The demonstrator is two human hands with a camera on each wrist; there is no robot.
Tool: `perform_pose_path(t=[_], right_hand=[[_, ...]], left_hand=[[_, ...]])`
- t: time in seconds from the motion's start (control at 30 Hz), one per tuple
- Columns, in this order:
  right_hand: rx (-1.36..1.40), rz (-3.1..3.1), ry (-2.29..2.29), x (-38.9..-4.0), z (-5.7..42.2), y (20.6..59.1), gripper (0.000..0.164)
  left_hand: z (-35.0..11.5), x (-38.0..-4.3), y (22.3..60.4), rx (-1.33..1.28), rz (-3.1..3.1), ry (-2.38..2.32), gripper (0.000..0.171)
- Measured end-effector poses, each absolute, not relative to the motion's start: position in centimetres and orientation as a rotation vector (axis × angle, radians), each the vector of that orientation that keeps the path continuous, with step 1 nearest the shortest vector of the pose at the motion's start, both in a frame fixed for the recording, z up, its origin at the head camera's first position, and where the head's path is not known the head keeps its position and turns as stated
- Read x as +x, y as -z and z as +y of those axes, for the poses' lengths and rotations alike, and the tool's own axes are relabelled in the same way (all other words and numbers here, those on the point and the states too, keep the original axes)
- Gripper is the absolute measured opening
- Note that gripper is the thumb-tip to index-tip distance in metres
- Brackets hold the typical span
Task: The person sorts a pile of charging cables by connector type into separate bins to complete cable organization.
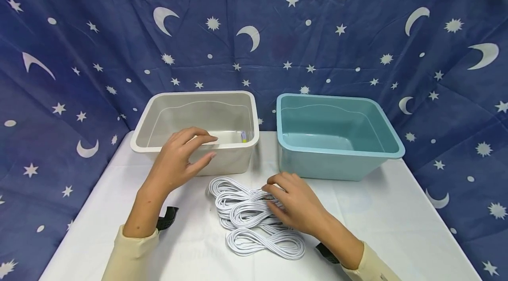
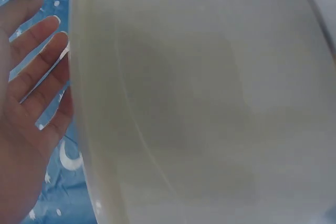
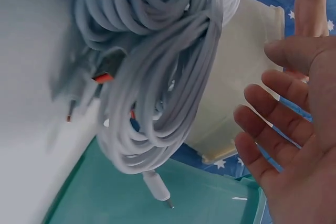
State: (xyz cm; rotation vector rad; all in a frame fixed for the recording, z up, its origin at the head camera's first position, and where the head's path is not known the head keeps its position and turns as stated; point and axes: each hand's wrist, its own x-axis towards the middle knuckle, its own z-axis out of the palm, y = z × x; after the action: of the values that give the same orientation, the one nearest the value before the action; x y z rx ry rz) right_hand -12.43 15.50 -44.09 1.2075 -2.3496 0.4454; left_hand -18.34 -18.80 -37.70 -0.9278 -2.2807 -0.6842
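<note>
Several bundles of white coiled cable (image 1: 250,210) lie in a row on the table, each wound in a figure eight. My right hand (image 1: 295,201) is over the right side of these bundles, its fingers loosely bent and holding nothing. In the right wrist view a white plug with a metal tip (image 3: 157,186) sticks out of the coiled cable (image 3: 163,87), and the fingers stand apart from the coils. My left hand (image 1: 178,157) hovers at the front rim of the off-white bin (image 1: 214,159), fingers spread. The left wrist view shows that hand (image 2: 37,93) beside the bin's wall (image 2: 173,93).
A teal bin (image 1: 337,164) stands to the right of the off-white one. Inside the off-white bin is a small purple-and-yellow item (image 1: 244,136). A blue curtain (image 1: 270,20) with moons and stars hangs behind the white-covered table (image 1: 190,241).
</note>
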Motion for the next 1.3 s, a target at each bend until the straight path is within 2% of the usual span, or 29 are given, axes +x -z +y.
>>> perform_pose_path(t=[0.63, 1.03, 1.3], right_hand=[[1.31, -2.392, -0.383, -10.8, 15.8, 45.7, 0.033], [1.258, -2.399, -0.258, -11.1, 15.7, 46.5, 0.031], [1.254, -2.349, -0.211, -11.1, 15.3, 46.6, 0.028]], left_hand=[[-9.3, -19.3, 35.7, -1.1, -2.196, 0.734, 0.031], [-4.5, -19.6, 36.4, -1.178, -2.202, 0.729, 0.029], [-2.8, -19.9, 37.3, -1.18, -2.298, 0.697, 0.032]])
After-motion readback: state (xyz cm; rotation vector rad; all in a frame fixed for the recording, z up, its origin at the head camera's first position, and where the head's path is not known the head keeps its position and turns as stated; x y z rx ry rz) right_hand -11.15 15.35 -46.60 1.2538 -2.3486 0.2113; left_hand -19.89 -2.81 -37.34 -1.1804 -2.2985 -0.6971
